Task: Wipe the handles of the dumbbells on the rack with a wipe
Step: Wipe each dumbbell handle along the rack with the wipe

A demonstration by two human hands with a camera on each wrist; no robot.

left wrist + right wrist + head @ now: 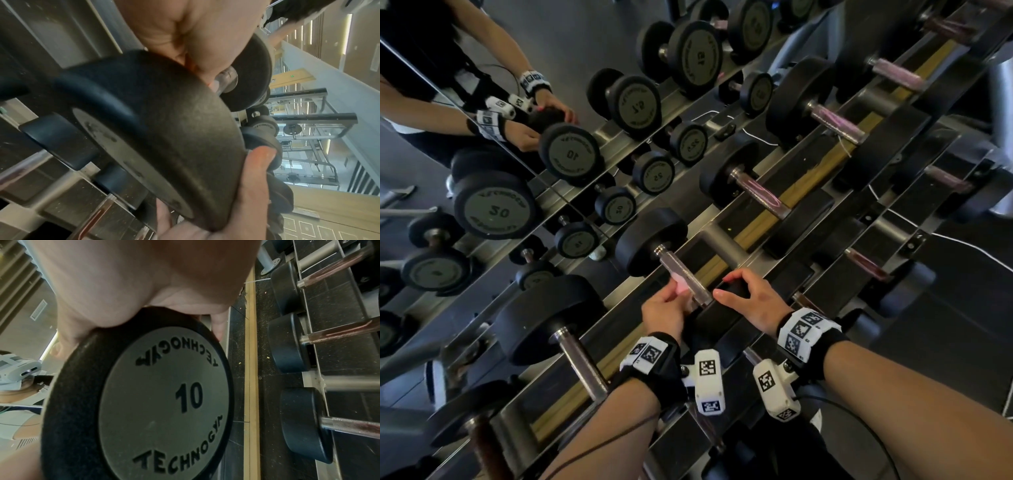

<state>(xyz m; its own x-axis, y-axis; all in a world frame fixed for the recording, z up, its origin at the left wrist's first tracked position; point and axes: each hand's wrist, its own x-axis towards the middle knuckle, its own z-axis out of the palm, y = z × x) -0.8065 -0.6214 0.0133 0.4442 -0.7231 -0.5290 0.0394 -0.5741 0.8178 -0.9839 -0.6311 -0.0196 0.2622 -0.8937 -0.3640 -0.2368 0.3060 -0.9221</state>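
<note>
A black 10 dumbbell lies on the rack's upper tier, its steel handle bare at the far end. My left hand pinches a small pale pink wipe against the near part of that handle. Just to the right, my right hand curls over the dumbbell's near head. In the right wrist view that head's grey face marked 10 fills the middle, with my right hand over its top rim. The left wrist view shows my left hand above the handle.
More dumbbells lie along the upper tier on both sides, one with a steel handle close on the left. A lower tier carries others at the right. A mirror behind the rack reflects the weights and my hands. A white cable crosses the rack.
</note>
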